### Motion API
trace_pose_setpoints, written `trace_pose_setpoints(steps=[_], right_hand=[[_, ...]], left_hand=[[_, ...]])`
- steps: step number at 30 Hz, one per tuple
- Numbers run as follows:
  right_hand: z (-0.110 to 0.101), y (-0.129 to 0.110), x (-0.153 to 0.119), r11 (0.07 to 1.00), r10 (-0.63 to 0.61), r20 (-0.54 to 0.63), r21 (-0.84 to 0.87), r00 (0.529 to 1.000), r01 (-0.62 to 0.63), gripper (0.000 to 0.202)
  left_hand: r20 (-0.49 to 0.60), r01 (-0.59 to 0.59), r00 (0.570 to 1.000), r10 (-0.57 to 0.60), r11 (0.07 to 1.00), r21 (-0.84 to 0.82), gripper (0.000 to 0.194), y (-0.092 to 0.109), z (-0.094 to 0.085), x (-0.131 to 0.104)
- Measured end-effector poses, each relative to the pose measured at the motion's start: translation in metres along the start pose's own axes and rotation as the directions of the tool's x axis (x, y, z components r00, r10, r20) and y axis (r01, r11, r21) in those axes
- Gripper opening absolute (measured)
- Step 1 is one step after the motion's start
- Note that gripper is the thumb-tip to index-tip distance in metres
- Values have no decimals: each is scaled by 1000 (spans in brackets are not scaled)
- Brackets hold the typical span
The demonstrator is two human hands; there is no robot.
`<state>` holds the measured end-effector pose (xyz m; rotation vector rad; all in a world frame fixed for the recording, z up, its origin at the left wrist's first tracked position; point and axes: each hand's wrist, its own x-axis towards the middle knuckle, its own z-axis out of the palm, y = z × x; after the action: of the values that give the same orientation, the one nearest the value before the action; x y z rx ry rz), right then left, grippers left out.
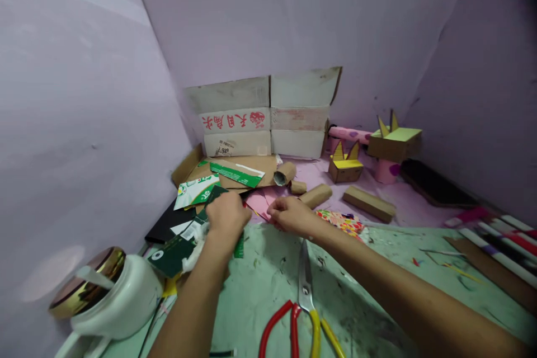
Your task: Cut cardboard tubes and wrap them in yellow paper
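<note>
At lower left, the jar [121,302] looks smooth and white with a glossy, gold-toned lid [90,282]; at lower centre, the scissors [306,279] show shiny metal blades and smooth red and yellow handles; at upper centre, the flattened box [268,114] is creased, matt cardboard.

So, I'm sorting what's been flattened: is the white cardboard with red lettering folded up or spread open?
Spread open: the white cardboard shows its panels side by side, with crease lines between them.
</note>
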<state>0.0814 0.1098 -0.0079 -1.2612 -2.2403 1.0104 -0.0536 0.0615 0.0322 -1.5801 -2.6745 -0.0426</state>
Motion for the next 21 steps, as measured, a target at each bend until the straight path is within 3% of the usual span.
trace_pose_setpoints(steps=[6,12,16,21], right_hand=[[2,4,15,1000,2,7,8,1000,-2,34],[3,-8,22,990,-121,64,-70,991,125,34],[7,-18,15,937,-235,150,-227,960,264,30],[5,-10,15,888,-194,133,-397,972,232,23]], left_hand=[[-187,81,978,-88,996,-42,30,-29,-15,18],[-328,105,936,-128,991,-87,36,-31,-7,25],[-369,101,918,-146,985,-138,35,-32,-4,26],[-351,87,923,-162,972,-218,30,-37,-3,31]])
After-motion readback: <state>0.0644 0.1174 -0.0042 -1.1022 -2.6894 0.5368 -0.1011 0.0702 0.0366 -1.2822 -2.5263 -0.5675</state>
